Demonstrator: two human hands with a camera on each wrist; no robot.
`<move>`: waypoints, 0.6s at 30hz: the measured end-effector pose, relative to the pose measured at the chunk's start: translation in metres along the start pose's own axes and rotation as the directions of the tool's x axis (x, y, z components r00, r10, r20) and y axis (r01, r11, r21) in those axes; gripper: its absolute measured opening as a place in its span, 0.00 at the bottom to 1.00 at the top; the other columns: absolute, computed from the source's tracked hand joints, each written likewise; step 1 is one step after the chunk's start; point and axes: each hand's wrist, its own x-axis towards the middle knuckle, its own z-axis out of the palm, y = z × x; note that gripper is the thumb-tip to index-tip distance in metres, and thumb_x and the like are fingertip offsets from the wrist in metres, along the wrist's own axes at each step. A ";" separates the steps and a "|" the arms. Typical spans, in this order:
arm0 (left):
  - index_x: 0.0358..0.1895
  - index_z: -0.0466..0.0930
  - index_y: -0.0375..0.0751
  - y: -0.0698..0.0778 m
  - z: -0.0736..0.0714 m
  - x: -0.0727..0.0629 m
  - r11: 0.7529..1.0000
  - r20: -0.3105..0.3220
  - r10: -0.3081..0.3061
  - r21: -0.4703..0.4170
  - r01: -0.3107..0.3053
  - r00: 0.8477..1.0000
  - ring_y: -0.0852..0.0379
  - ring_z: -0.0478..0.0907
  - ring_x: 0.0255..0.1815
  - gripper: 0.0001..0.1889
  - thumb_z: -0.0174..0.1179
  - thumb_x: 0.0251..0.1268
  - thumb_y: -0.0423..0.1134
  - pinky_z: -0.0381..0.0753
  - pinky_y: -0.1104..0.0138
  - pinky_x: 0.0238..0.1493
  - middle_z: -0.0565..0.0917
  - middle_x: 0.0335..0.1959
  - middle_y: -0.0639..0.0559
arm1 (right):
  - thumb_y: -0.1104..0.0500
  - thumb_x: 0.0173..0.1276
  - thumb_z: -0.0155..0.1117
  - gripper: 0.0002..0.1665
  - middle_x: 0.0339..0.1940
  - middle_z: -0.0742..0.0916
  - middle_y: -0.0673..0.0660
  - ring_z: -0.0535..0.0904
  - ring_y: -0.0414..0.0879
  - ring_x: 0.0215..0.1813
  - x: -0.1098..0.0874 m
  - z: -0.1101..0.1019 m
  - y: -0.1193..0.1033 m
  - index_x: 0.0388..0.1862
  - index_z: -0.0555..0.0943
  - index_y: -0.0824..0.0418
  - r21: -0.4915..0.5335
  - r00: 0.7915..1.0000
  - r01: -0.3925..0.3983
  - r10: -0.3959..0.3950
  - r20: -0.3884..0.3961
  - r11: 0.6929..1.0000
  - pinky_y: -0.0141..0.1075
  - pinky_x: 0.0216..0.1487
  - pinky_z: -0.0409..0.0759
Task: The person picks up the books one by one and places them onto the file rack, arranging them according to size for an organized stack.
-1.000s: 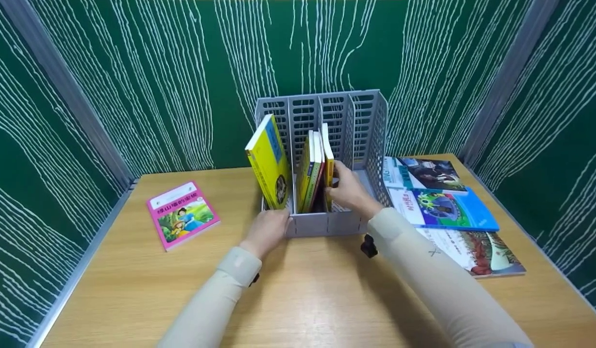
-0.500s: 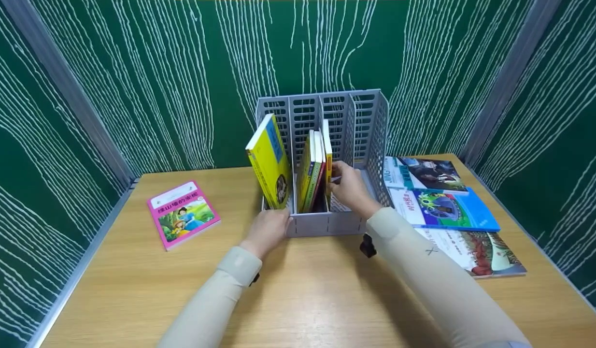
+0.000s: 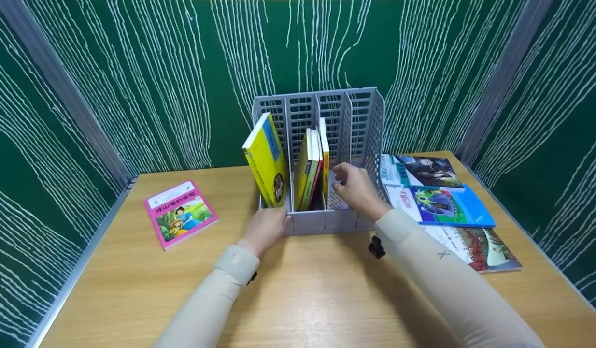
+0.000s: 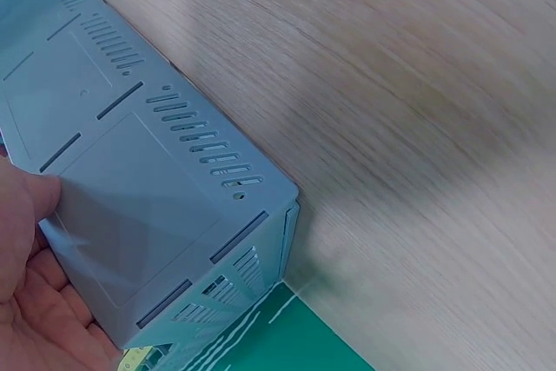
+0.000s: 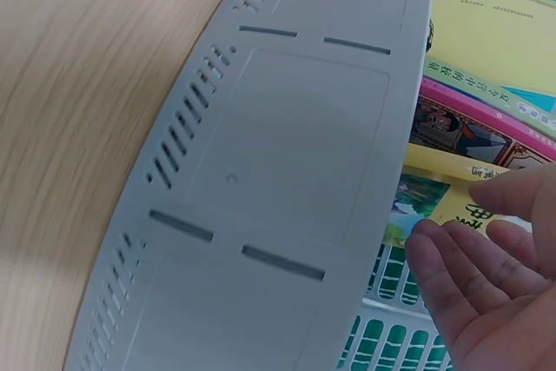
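A grey file rack (image 3: pixel 310 223) with several upright compartments stands on the table. My left hand (image 3: pixel 264 227) grips its front edge at the left, thumb over the outer panel (image 4: pixel 130 206) in the left wrist view. A large yellow book (image 3: pixel 268 166) leans in the leftmost compartment. Several thin books (image 3: pixel 308 169) stand in the second. In the third, a thin yellow book (image 3: pixel 325 162) stands against the left divider. Just right of it is my right hand (image 3: pixel 358 191), fingers loosely bent and holding nothing; the right wrist view shows them beside its illustrated cover (image 5: pixel 421 206).
On the wooden table (image 3: pixel 303 290), a pink-bordered book (image 3: pixel 182 215) lies flat at the left. Several books lie partly overlapped right of the rack, among them a blue one (image 3: pixel 452 205) and one with a red plant picture (image 3: pixel 481 249). A green wall (image 3: pixel 182 96) stands behind.
My right hand has let go of the thin yellow book and moved right, away from it. That book now stands more upright against the divider. My left hand keeps its grip on the rack.
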 end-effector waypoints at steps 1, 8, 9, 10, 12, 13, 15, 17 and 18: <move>0.46 0.82 0.35 0.000 0.000 0.000 1.000 0.005 -0.003 -0.005 0.003 1.000 0.37 0.90 0.42 0.10 0.56 0.86 0.39 0.91 0.47 0.47 0.91 0.38 0.37 | 0.68 0.77 0.64 0.22 0.61 0.88 0.68 0.88 0.62 0.61 -0.001 -0.001 0.001 0.69 0.80 0.67 -0.011 1.000 -0.003 0.003 -0.006 1.000 0.53 0.64 0.89; 0.46 0.83 0.35 0.000 -0.002 0.001 1.000 0.009 -0.001 -0.011 0.001 1.000 0.37 0.91 0.43 0.10 0.56 0.86 0.38 0.91 0.47 0.46 0.91 0.39 0.37 | 0.59 0.78 0.68 0.23 0.64 0.87 0.67 0.86 0.61 0.61 -0.010 -0.008 0.005 0.67 0.82 0.65 -0.228 1.000 -0.012 0.013 0.002 0.974 0.54 0.64 0.88; 0.45 0.83 0.35 0.000 -0.002 0.001 1.000 0.003 0.002 -0.009 -0.002 1.000 0.37 0.91 0.42 0.10 0.56 0.86 0.38 0.91 0.47 0.45 0.91 0.39 0.37 | 0.57 0.78 0.69 0.23 0.63 0.86 0.67 0.85 0.61 0.60 -0.012 -0.008 0.006 0.67 0.83 0.65 -0.266 1.000 -0.012 0.016 0.013 0.964 0.55 0.63 0.88; 0.44 0.82 0.35 0.000 -0.002 0.001 1.000 -0.004 0.005 -0.006 -0.005 1.000 0.37 0.91 0.42 0.10 0.57 0.85 0.38 0.91 0.47 0.45 0.91 0.38 0.37 | 0.55 0.77 0.69 0.24 0.62 0.85 0.67 0.85 0.61 0.59 -0.013 -0.009 0.007 0.66 0.83 0.65 -0.297 1.000 -0.011 0.019 0.024 0.955 0.55 0.62 0.87; 0.43 0.82 0.35 0.000 -0.002 0.001 1.000 -0.011 0.008 -0.011 -0.008 1.000 0.36 0.90 0.41 0.11 0.57 0.85 0.38 0.91 0.46 0.44 0.90 0.37 0.37 | 0.51 0.78 0.69 0.25 0.61 0.85 0.67 0.84 0.61 0.58 -0.017 -0.009 0.010 0.65 0.84 0.65 -0.353 0.998 0.003 0.017 0.056 0.936 0.56 0.60 0.87; 0.42 0.82 0.35 0.000 -0.002 0.000 1.000 -0.012 0.012 -0.014 -0.012 1.000 0.36 0.90 0.41 0.11 0.57 0.85 0.38 0.91 0.46 0.44 0.90 0.37 0.37 | 0.49 0.78 0.69 0.26 0.60 0.86 0.67 0.85 0.62 0.58 -0.019 -0.009 0.012 0.64 0.84 0.65 -0.374 0.997 0.015 0.015 0.077 0.927 0.57 0.60 0.87; 0.41 0.82 0.34 0.000 -0.003 0.000 0.999 -0.008 0.018 -0.028 -0.018 1.000 0.35 0.90 0.41 0.11 0.57 0.85 0.38 0.91 0.45 0.45 0.90 0.37 0.36 | 0.45 0.79 0.68 0.28 0.59 0.88 0.67 0.86 0.64 0.58 -0.023 -0.010 0.016 0.63 0.85 0.65 -0.403 0.993 0.037 0.012 0.119 0.914 0.58 0.60 0.87; 0.42 0.82 0.33 0.000 -0.005 0.000 0.999 0.005 0.024 -0.037 -0.024 1.000 0.35 0.90 0.42 0.11 0.56 0.85 0.37 0.90 0.44 0.46 0.90 0.38 0.36 | 0.41 0.80 0.66 0.30 0.58 0.90 0.68 0.87 0.65 0.58 -0.026 -0.012 0.020 0.62 0.86 0.66 -0.418 0.987 0.056 0.012 0.159 0.907 0.60 0.60 0.87; 0.43 0.83 0.33 0.000 -0.007 0.000 0.999 0.015 0.026 -0.040 -0.025 1.000 0.34 0.90 0.43 0.11 0.56 0.85 0.36 0.90 0.44 0.48 0.90 0.39 0.35 | 0.40 0.80 0.65 0.31 0.58 0.90 0.68 0.88 0.65 0.58 -0.028 -0.012 0.022 0.62 0.86 0.66 -0.422 0.984 0.063 0.013 0.176 0.904 0.60 0.61 0.87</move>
